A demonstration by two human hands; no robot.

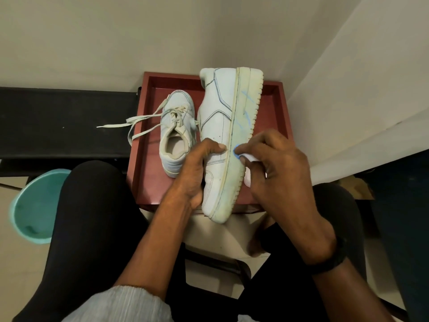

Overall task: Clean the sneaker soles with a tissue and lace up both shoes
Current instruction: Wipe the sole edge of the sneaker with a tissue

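A white leather low-top sneaker point(218, 126) lies tipped on its side in the middle of the frame, with its thick cream rubber sole point(246, 105) turned up and to the right. Pale blue scribbled marks point(246, 112) run along the yellowed sidewall, and the toothed tread edge faces right.

The left hand point(197, 175) grips the upper from the left, thumb across the leather. The right hand point(276, 168) pinches a small white tissue point(248, 156) and presses it on the sidewall beside a blue smudge.

The sneaker stands in a red-brown wooden tray point(148, 163), and its lower end overhangs the tray's near rim. Just to its left a second white sneaker point(176, 135) sits upright; the gap between the two is narrow. Its loose cream laces point(139, 123) trail over the tray's left rim onto a black bench point(58, 122).

Bare tray floor shows at the lower left and in a strip along the right rim, near the pale wall. A teal plastic bucket point(34, 205) stands at the lower left of the frame.
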